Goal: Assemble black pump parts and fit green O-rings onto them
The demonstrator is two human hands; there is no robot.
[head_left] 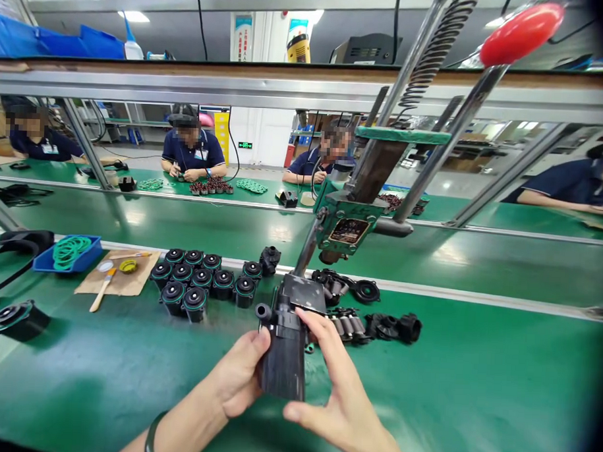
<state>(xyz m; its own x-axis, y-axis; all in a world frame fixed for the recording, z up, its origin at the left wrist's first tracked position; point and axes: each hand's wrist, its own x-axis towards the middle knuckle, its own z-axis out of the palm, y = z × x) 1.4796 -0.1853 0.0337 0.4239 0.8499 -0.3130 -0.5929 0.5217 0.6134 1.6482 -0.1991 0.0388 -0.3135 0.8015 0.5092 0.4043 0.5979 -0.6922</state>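
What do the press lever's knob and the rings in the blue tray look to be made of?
The knob: glossy red, probably hard plastic, judging by its smooth highlight. The rings: matte green, likely rubber, since they are thin and lie in loose, uneven loops.

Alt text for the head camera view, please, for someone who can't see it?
A left hand grips a black part, the right hand spread beside it, at a green bench with a lever press; four people sit beyond.
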